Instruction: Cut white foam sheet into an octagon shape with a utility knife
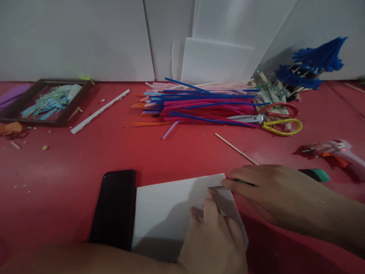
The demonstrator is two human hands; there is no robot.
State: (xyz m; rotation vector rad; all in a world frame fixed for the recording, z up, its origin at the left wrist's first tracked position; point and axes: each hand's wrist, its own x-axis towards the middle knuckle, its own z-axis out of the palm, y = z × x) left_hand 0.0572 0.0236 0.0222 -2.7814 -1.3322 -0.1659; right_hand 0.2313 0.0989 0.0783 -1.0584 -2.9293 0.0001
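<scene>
A white board lies on the red table, right of a black phone. Pressed on the board's right part is my left hand, its fingers spread and partly bent. From the right, my right hand wraps round a cutter with a green and black handle. The cutter's thin blade points left over the board's upper right corner, close to my left fingertips. A thin wooden stick lies just beyond my right hand.
Coloured pipe cleaners and scissors lie at the back. A glue gun is at the right, below a blue model. A dark frame and a white rolled stick are at the left.
</scene>
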